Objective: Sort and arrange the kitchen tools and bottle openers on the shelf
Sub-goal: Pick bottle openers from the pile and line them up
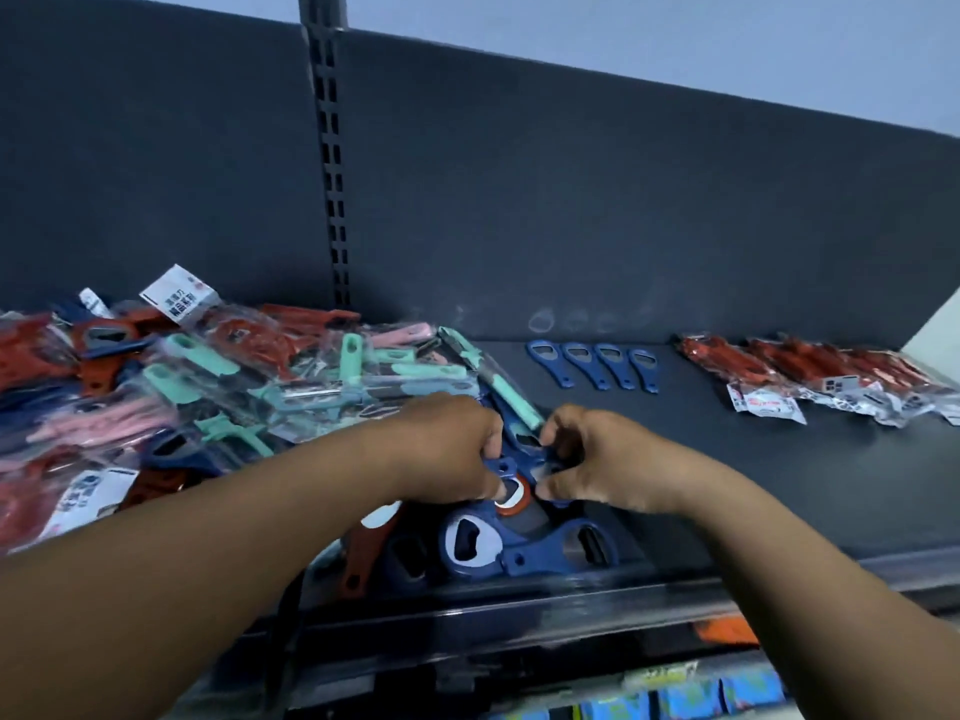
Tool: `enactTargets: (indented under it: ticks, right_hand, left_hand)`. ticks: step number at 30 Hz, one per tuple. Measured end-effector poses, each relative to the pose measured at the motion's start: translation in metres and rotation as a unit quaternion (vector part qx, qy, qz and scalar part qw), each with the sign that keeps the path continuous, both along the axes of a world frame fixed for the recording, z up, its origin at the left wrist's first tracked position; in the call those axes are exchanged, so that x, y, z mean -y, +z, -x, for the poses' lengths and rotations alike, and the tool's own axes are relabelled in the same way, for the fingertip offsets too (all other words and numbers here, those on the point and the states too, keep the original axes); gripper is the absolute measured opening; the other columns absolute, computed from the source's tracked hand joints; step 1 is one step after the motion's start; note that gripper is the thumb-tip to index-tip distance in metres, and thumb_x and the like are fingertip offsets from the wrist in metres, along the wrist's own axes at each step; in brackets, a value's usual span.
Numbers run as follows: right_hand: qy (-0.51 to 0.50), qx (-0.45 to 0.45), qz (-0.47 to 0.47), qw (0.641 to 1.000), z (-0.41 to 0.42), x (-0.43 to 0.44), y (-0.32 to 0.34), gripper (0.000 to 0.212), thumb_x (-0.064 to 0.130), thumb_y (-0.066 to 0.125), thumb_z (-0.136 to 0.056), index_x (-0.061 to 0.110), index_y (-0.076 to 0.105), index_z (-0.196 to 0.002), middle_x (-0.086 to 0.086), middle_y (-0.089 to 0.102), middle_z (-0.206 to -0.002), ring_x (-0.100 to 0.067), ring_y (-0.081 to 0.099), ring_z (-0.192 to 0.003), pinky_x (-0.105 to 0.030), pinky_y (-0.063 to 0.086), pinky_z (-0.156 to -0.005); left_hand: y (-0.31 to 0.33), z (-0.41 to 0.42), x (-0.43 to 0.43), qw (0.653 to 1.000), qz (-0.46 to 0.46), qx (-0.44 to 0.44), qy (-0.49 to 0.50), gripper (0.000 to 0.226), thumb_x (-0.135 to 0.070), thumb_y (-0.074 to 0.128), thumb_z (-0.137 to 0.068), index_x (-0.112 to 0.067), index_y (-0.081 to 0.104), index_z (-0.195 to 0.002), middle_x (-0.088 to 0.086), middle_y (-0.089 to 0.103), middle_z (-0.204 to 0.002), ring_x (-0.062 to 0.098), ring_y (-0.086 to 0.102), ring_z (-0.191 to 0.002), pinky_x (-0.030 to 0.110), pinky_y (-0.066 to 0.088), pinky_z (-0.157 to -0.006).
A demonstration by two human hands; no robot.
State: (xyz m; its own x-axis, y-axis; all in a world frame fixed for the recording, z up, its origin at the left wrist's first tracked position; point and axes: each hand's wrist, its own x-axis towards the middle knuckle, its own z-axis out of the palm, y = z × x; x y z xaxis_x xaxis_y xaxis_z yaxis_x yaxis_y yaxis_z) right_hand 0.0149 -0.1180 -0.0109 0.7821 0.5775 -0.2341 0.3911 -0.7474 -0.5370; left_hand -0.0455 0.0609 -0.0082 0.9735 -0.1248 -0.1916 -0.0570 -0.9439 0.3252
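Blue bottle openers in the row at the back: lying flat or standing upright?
Lying flat. The four blue bottle openers lie side by side on the shelf, ring ends toward the back panel.

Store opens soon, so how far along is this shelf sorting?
Early on. Done: a row of four blue openers at the back and red packs lined up on the right. In hand: the left hand and right hand pinch loose openers in the front pile. Left: that pile and the big mixed heap of packaged tools on the left.
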Motion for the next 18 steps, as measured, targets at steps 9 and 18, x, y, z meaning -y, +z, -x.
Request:
enactTargets:
  ticks: [9,18]
  right_hand:
    - [-0.066,-0.017,-0.115,0.991,0.000,0.019,-0.005,0.038,-0.004,0.069,-0.076,0.022,0.051,-0.097,0.002,0.058,-0.086,-0.010,0.054,-0.072,-0.021,0.046,-0.064]
    - [-0.109,-0.094,-0.259,0.955,-0.043,0.051,0.010,0.037,-0.024,0.049,-0.080,0.008,0.057,-0.095,-0.010,0.066,-0.079,-0.015,0.055,-0.056,-0.019,0.047,-0.052]
  left_hand:
    - [0.001,-0.006,0.002,0.997,0.053,-0.061,-0.002,0.032,-0.044,0.074,-0.076,-0.029,0.059,-0.100,-0.011,0.060,-0.097,0.013,0.059,-0.090,0.035,0.052,-0.083]
    - [0.009,-0.027,0.012,0.989,0.136,-0.017,0.047,0.019,-0.025,0.076,-0.077,-0.022,0.058,-0.078,-0.003,0.063,-0.075,0.017,0.061,-0.068,0.026,0.046,-0.061]
